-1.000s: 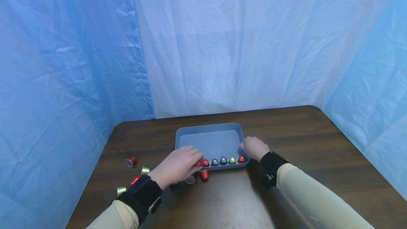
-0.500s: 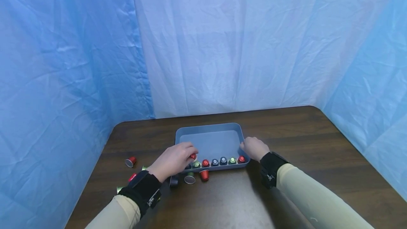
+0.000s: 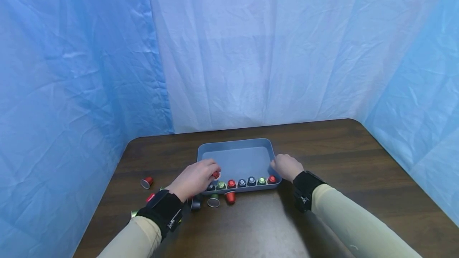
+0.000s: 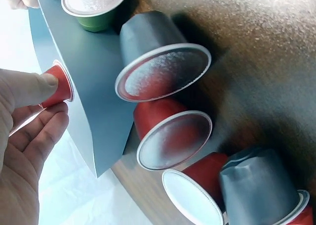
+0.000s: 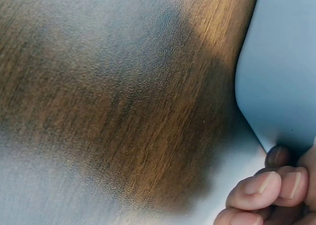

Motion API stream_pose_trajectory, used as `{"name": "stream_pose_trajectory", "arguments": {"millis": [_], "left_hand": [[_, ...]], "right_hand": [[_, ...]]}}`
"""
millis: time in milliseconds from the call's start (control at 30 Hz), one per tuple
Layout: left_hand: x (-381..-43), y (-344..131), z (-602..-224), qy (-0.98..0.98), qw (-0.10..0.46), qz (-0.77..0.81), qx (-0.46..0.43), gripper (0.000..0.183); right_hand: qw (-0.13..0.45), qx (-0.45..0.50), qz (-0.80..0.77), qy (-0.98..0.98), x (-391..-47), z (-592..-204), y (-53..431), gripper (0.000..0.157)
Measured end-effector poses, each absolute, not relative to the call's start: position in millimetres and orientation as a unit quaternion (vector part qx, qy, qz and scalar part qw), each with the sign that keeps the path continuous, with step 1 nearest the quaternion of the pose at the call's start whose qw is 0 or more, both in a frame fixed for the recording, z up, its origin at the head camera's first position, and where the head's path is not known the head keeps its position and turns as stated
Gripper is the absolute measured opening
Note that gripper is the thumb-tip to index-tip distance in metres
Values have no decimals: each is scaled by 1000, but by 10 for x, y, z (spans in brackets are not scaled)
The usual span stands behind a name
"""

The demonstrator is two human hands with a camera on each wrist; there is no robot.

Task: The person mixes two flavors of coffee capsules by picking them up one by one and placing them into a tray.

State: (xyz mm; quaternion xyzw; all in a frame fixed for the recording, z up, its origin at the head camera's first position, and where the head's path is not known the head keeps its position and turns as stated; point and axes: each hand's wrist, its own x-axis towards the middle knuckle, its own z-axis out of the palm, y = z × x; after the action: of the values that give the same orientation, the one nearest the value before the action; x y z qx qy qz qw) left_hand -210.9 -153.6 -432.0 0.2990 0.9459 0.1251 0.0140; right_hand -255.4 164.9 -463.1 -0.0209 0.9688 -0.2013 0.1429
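Note:
My left hand (image 3: 195,177) pinches a red coffee capsule (image 3: 216,174) between thumb and fingers, over the left part of the blue-grey tray (image 3: 240,158). In the left wrist view the held capsule (image 4: 61,86) is beside the tray's wall, its silvery rim facing the wall. Along the tray's near side runs a row of several upright capsules in red, green, black and dark blue, among them a green capsule (image 3: 221,185). My right hand (image 3: 287,166) grips the tray's right rim; its curled fingers (image 5: 254,190) show at the tray's edge in the right wrist view.
Loose capsules lie in front of the tray: a red one (image 3: 230,197), a green one (image 3: 213,200) and a black one (image 3: 195,203). Another red capsule (image 3: 147,182) lies at the left, with several more partly behind my left wrist. Blue sheets hang behind the wooden table (image 3: 322,142).
My left hand has come up from the tray's near edge and moved left, holding the red capsule. Black and green capsules in the row have come into view. The right hand stays put.

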Motion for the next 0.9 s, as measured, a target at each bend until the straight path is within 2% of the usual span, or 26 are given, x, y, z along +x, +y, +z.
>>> {"name": "stream_pose_trajectory", "arguments": {"millis": [300,900], "left_hand": [[-2135,-1504,-4367,945,35,98,309,24],[-2190,-1428,-4411,949,91,50,298,32]], "right_hand": [[140,-23,-200,970,-2575,-4651,1658,33],[142,-20,-206,968,-2579,-4659,1661,31]]}}
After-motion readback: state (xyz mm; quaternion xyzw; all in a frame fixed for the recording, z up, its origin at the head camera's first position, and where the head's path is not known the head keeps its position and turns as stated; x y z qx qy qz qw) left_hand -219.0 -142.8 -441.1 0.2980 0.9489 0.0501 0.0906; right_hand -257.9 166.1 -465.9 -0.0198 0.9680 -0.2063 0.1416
